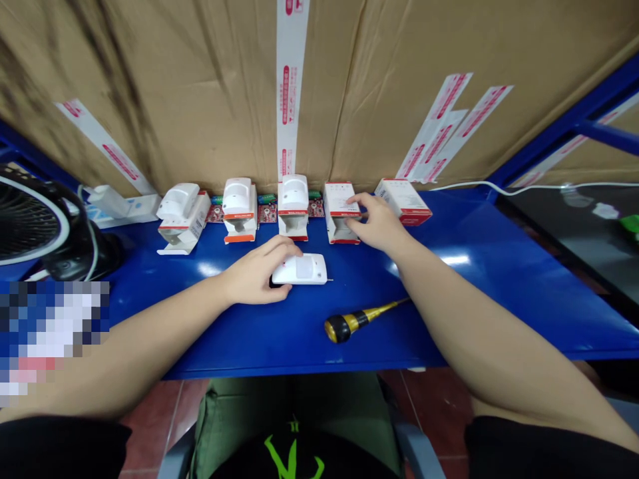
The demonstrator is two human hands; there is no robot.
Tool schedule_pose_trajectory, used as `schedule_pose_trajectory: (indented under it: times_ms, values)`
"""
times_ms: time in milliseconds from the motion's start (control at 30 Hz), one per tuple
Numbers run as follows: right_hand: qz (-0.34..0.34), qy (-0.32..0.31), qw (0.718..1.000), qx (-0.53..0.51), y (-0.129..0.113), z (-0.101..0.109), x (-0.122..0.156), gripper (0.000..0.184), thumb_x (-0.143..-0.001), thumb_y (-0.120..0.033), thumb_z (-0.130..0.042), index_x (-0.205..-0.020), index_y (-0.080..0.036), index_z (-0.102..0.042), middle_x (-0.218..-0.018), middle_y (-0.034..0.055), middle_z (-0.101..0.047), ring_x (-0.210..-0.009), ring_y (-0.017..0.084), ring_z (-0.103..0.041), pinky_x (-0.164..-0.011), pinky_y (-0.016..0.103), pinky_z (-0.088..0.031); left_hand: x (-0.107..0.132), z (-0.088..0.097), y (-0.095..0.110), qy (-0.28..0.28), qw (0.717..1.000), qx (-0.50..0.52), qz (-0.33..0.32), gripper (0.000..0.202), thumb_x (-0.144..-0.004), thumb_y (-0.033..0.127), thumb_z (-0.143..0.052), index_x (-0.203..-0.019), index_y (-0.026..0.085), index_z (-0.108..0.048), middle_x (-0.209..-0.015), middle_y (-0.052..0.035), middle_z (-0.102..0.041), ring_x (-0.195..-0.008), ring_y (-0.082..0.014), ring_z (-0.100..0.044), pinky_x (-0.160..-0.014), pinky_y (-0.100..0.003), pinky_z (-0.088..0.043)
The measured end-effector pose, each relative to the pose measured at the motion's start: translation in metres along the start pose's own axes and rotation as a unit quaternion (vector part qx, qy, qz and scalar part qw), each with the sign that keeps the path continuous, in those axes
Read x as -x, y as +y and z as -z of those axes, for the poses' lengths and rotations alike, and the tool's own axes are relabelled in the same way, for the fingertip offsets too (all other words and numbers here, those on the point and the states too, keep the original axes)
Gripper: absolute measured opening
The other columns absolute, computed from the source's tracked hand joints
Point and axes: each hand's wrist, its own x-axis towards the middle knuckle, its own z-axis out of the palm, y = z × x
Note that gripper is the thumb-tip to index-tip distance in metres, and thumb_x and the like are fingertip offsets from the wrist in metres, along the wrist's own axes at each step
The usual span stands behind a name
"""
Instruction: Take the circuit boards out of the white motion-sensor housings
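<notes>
Yellow-and-black screwdriver (352, 324): lies on the glossy blue table (239, 339);
White rounded plastic sensor (309, 269): beyond the screwdriver's handle, to its left;
Left hand (257, 269): pinches the sensor's left end between thumb and fingers;
Open white-and-red cardboard carton (338, 198): farther off, straight beyond the screwdriver's handle;
Right hand (379, 223): thumb and fingers parted, touching the carton's right side; whether they pinch it, I cannot tell

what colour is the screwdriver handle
Yellow and black in bands on the screwdriver handle; it shows best in the head view.
</notes>
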Motion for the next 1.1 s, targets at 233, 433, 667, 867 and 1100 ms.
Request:
schedule_pose_trajectory:
  times_ms: [233,433,667,867,1100]
  values:
    - [0.145,0.038,0.988,0.033,-0.025,0.031,0.008,0.020,-0.087,-0.032,-0.073,-0.106,-0.025,-0.068,-0.112,0.0131,-0.067,-0.110,0.036,-0.066,-0.102,0.055,-0.055,0.002,0.003,0.002,0.000,1.000,-0.012,0.024,0.058,-0.084,0.046,-0.081,-0.132,0.022,-0.057,-0.134,-0.0146,-0.064,-0.114,-0.0313,-0.072,-0.096,-0.046,-0.065]
    - [0.238,-0.174,0.956,-0.016,-0.063,0.038,0.028,0.013,-0.093,-0.034,-0.065,-0.087,-0.023,-0.068,-0.080,0.0029,-0.069,-0.074,0.020,-0.063,-0.073,0.034,-0.048,0.007,0.011,0.022,-0.020,0.992,-0.002,-0.121,0.034,-0.091,0.047,-0.069,-0.113,0.020,-0.066,-0.117,-0.0104,-0.071,-0.082,-0.0210,-0.073,-0.067,-0.033,-0.060]
    - [0.104,-0.314,0.941,0.076,-0.080,0.066,0.031,0.026,-0.100,-0.038,-0.056,-0.089,-0.022,-0.074,-0.079,0.0044,-0.077,-0.067,0.020,-0.066,-0.067,0.033,-0.044,0.001,0.021,0.019,-0.027,0.982,-0.036,-0.184,0.044,-0.083,0.013,-0.053,-0.123,0.021,-0.069,-0.138,-0.0154,-0.075,-0.139,-0.0341,-0.067,-0.116,-0.053,-0.054]
    - [-0.004,-0.307,0.941,0.146,-0.089,0.108,0.082,0.043,-0.102,-0.054,-0.052,-0.125,-0.028,-0.078,-0.077,0.0044,-0.080,-0.066,0.026,-0.073,-0.065,0.037,-0.048,0.001,0.021,0.015,-0.067,0.985,-0.063,-0.143,0.040,-0.096,0.033,-0.062,-0.133,0.023,-0.072,-0.140,-0.0119,-0.077,-0.127,-0.0335,-0.069,-0.106,-0.050,-0.055]
    - [-0.099,-0.222,0.947,0.212,-0.085,0.070,0.167,0.043,-0.104,-0.058,-0.042,-0.095,-0.026,-0.070,-0.062,0.0058,-0.072,-0.063,0.032,-0.075,-0.059,0.036,-0.044,0.002,0.011,0.025,-0.081,0.977,-0.189,-0.047,0.054,-0.108,0.061,-0.051,-0.135,0.019,-0.071,-0.111,-0.0103,-0.078,-0.096,-0.0276,-0.073,-0.084,-0.040,-0.057]
